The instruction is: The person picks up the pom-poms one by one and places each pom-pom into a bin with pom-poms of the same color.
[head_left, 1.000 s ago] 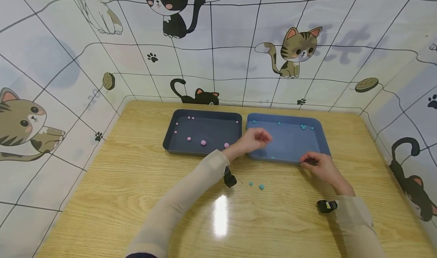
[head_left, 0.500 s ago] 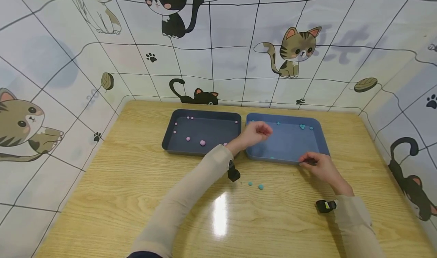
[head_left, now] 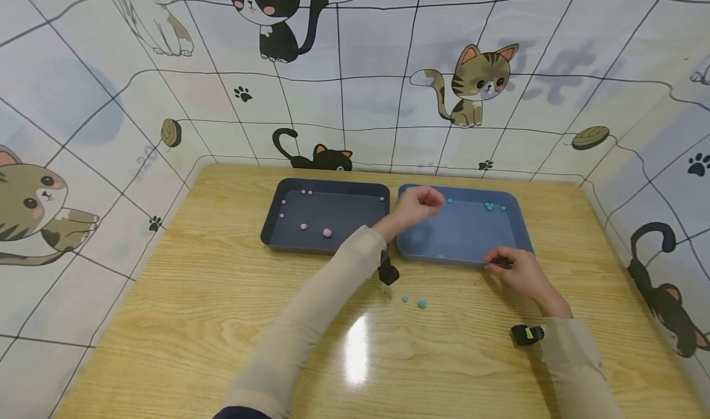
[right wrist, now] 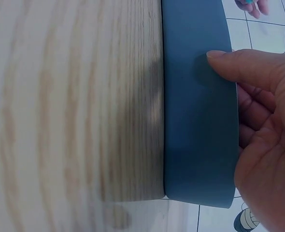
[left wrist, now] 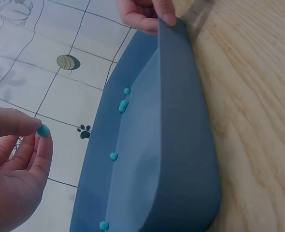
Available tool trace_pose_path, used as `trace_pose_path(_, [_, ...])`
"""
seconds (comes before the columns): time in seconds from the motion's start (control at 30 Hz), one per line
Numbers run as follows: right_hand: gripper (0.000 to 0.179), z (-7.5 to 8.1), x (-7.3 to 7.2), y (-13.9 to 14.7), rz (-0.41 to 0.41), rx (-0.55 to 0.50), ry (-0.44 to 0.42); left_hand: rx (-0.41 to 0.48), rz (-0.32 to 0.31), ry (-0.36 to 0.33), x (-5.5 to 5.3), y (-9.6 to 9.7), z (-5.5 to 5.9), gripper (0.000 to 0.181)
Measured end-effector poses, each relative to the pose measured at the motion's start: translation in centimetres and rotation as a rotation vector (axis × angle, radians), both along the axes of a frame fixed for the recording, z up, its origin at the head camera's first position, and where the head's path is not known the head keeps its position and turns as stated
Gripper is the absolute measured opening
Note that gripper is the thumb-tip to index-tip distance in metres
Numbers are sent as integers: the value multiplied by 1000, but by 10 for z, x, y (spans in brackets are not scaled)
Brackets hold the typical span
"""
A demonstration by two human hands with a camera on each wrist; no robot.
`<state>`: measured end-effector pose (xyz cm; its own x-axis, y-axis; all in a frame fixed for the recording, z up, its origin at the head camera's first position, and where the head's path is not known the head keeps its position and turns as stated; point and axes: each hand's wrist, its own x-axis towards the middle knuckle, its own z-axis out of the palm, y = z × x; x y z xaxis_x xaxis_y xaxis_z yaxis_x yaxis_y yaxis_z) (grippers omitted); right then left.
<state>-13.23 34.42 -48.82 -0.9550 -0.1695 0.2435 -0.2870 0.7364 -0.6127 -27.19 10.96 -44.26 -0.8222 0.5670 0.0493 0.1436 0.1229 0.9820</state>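
The left hand pinches with its fingertips. To its right and a bit closer in, the right hand grips with thumb and curled fingers. The left arm reaches out farther than the right arm.

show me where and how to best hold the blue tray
I'd probably pinch the near long wall of the blue tray towards its right end, coming from the front: thumb on the outer face, fingers inside the rim. The wall stands up thin, most of the teal balls lie along the far side, and the right hand pinches it there.
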Motion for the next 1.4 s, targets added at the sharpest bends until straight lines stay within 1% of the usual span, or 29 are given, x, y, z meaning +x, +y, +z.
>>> trace_pose_path(0.13, [17,0,0,-2,1,1,-3,10,7,-5,-4,2,0,16])
trace_pose_path(0.23, [17,1,-1,-3,-3,-2,-7,15,-1,-14,-6,4,1,17])
trace_pose_path(0.57, [16,3,0,-5,-6,-15,-17,8,4,-31,-10,8,2,16])
trace_pose_path(0.8, [15,3,1,-6,-5,-18,-3,20,2,-47,-12,10,1,17])
trace_pose_path(1.1, [15,2,0,-6,-9,-26,-1,15,-16,-36,-13,11,2,18])
trace_pose_path(1.4, [15,0,-1,-2,-15,-19,-1,27,-34,-15,-13,11,0,17])
